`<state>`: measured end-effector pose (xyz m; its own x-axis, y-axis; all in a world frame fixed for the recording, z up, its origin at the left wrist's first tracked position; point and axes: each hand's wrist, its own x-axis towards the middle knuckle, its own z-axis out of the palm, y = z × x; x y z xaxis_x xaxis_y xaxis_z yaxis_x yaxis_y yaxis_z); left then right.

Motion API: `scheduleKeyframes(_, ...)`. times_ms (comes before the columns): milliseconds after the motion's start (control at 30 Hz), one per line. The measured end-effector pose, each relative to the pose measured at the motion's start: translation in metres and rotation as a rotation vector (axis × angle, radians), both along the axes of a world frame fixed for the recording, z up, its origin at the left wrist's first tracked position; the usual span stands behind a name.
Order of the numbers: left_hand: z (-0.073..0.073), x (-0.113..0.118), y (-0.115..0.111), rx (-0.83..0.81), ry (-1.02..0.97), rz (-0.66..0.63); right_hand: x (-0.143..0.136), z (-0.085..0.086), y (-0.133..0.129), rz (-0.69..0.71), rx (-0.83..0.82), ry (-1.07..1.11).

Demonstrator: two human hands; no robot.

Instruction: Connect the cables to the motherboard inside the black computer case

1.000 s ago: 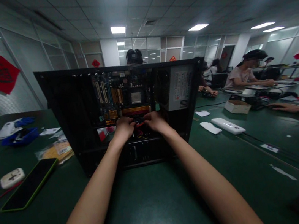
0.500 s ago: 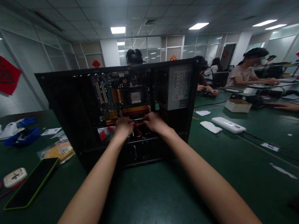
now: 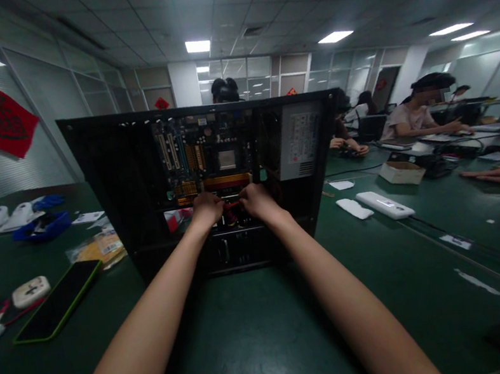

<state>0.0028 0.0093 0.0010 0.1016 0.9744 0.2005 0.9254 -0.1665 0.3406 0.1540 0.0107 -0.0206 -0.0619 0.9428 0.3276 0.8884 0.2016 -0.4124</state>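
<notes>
A black computer case (image 3: 108,192), its side open, stands on the green table (image 3: 255,328). Inside it are a motherboard (image 3: 199,147) with a square processor (image 3: 226,159) and, at the right, a silver power supply (image 3: 300,139). My left hand (image 3: 208,209) and my right hand (image 3: 256,202) reach into the case below the motherboard. Both have their fingers closed at a thin red cable (image 3: 232,204) that runs between them. The fingertips are dark and small, and the cable's ends cannot be made out.
On the left lie a phone (image 3: 60,302), a white earphone case (image 3: 31,292), a plastic bag (image 3: 100,247) and a blue tray (image 3: 42,227). Right of the case are a white power bank (image 3: 385,205) and an open box (image 3: 401,172). Other people's hands rest at the right edge.
The view has shifted slightly, so the table items sit a little differently. Both my hands stay at the red cable inside the case, almost unmoved.
</notes>
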Motion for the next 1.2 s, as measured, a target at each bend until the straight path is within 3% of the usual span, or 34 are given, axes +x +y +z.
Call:
scheduleKeyframes(800, -0.006, -0.001, 0.011, 0.040, -0.042, 0.067, -0.005, 0.006, -0.007, -0.055, -0.025, -0.086)
scheduleKeyframes(1200, -0.009, 0.002, 0.003, 0.087, -0.008, 0.054, -0.011, 0.014, -0.016, -0.088, -0.056, -0.169)
